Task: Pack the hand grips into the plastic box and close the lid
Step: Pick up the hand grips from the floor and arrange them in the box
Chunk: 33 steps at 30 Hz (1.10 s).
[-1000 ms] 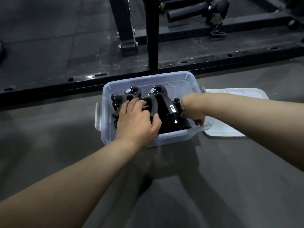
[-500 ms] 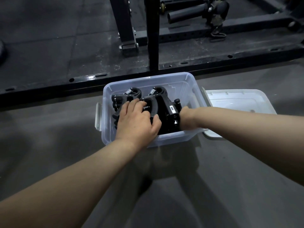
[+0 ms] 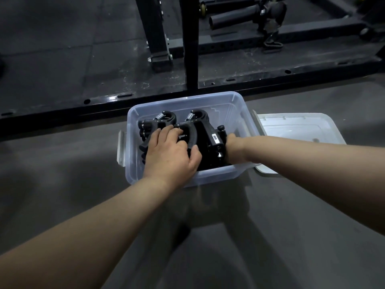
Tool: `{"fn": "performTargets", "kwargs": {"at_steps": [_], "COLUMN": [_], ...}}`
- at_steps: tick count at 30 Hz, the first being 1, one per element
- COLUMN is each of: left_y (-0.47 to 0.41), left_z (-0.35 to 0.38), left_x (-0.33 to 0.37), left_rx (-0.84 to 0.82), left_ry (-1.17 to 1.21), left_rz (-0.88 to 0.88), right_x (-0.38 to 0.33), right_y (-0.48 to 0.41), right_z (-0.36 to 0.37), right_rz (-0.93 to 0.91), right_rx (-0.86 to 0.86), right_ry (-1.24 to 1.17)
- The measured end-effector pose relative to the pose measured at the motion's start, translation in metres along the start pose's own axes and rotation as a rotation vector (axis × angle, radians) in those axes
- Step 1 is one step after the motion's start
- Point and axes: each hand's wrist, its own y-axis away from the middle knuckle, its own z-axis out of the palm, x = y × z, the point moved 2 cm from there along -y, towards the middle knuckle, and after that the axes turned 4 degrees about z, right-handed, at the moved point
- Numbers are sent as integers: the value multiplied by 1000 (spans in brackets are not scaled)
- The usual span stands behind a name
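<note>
Head view. The left hand [image 3: 170, 155] lies on top of the hand grips [image 3: 208, 130] inside the plastic box [image 3: 208, 177]. Its fingers [image 3: 166, 131] are curled over the black handles and the thumb is hooked round one curved handle, so the hand holds the bundle in a narrow grasp. The right hand [image 3: 232, 146] reaches into the box from the right. Only its wrist and heel show; the fingers are hidden behind the grips, and how far they are spread cannot be told. The grips stand packed together in the left and middle of the box, two coil springs showing at the far end. The box sits open on the grey floor [image 3: 62, 205].

Compared with a second ago, the right hand has gone from the near right rim down into the box, against the right side of the grips. The left hand has kept its place and its hold. The grips sit as they did.

The lid [image 3: 302, 130] lies flat on the floor just right of the box, its near left corner behind the right forearm. A hinged latch [image 3: 120, 149] hangs on the box's left end. Beyond the box runs a black base rail [image 3: 62, 110], with a rack upright [image 3: 190, 49] rising just behind the far wall. A dark bar [image 3: 235, 16] is mounted further back. Both forearms cross the foreground and cover the box's near wall in part.
</note>
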Motion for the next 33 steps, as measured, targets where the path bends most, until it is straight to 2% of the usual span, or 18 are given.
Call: {"fn": "performTargets", "kwargs": {"at_steps": [1,2,4,8,10,13,15,18,20,22,25,30,33], "left_y": [0,0,0,0,0,0,1,0,0,-1,-1,0,0], "left_z": [0,0,1,1,1,1,1,1,1,2,3,1,1], "left_x": [0,0,0,0,0,-1,-1,-1,0,-1,0,0,0], "left_rx": [0,-1,-5,2,7,13,7,1,-1,-1,0,-2,-5], "left_ry": [2,5,8,8,7,1,-2,-2,-4,-2,-3,1,-2], "left_rz": [0,-1,-2,2,1,3,3,-4,-3,-4,-5,-6,-6], "right_x": [6,12,23,34,39,44,41,33,39,42,35,43,44], "right_y": [0,0,3,2,4,0,-9,-37,-67,-80,-39,-36,-41], "right_z": [0,-6,-11,-22,-37,-53,-53,-44,-36,-33,-47,-53,-55], "right_rz": [69,110,82,10,64,142,109,-8,-27,-11,-11,93,121], "right_rx": [19,53,104,-183,-138,75,91,4,19,52,130,123,183], "right_ry": [-263,-428,-485,-553,-508,-181,-99,-182,-197,-185,-211,-301,-291]}}
